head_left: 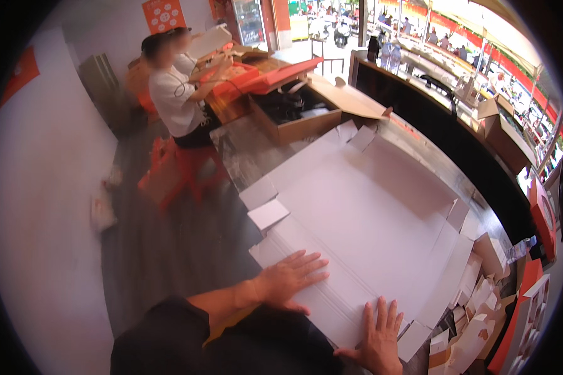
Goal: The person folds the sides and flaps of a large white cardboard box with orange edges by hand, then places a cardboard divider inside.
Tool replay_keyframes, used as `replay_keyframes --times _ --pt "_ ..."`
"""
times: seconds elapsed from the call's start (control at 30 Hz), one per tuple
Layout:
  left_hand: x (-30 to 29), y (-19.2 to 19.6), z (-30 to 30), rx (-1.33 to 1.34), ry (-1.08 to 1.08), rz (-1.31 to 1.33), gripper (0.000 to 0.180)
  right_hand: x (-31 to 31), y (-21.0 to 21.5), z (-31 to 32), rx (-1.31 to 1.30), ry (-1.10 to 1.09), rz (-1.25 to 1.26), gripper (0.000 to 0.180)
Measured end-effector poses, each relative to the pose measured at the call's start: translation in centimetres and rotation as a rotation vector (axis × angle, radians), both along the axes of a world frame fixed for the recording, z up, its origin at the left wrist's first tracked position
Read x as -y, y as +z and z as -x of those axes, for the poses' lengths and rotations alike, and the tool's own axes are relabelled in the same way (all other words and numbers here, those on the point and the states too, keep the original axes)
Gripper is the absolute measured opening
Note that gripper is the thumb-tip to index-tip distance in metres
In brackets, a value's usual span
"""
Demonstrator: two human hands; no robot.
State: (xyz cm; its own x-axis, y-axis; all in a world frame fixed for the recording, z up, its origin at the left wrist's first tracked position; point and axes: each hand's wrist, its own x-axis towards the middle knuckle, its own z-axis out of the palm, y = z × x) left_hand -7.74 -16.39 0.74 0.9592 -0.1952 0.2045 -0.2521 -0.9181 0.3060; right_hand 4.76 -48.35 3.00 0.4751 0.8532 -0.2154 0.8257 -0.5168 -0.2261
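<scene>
Fingers spread, you are pressing your left hand and right hand flat on the white unfolded cardboard box

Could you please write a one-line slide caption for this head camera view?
Both bare hands, left hand and right hand, press flat on a large unfolded white cardboard box blank on the table.

- Two bare hands, left hand and right hand, without gloves, rings or watch.
- Five fingers visible on each, nails short and plain.
- Left forearm bare from the wrist back to about the elbow.
- Dark, nearly black short sleeve at the near left, loose and softly creased.
- Thin strip of yellow-orange fabric along that sleeve's edge.
- Right forearm mostly out of view at the near edge; sleeve there not discernible.
</scene>
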Motion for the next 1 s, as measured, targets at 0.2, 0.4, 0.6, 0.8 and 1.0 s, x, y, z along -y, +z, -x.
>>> replay_keyframes --times 0.2,0.4,0.6,0.8,1.0 --pt "0.2 0.6 0.7 -0.011 0.02 0.005 0.1 -1.0 1.0 0.8 -0.053 -0.033 -0.023 0.139" --pt "0.0 0.8 1.0 -0.011 0.009 0.026 0.102 -1.0 1.2 1.4 -0.075 -0.045 -0.005 0.135" --pt "-0.2 0.2 0.9 0.009 0.003 0.048 0.106 -1.3 1.4 1.3 -0.039 -0.027 0.01 0.13" --pt "0.0 0.6 1.1 -0.021 -0.011 0.025 0.106 -1.4 2.5 1.7 -0.143 -0.071 -0.011 0.126" --pt "-0.1 0.7 1.3 -0.03 -0.007 0.027 0.106 -1.4 2.2 2.0 -0.123 -0.06 -0.08 0.127"
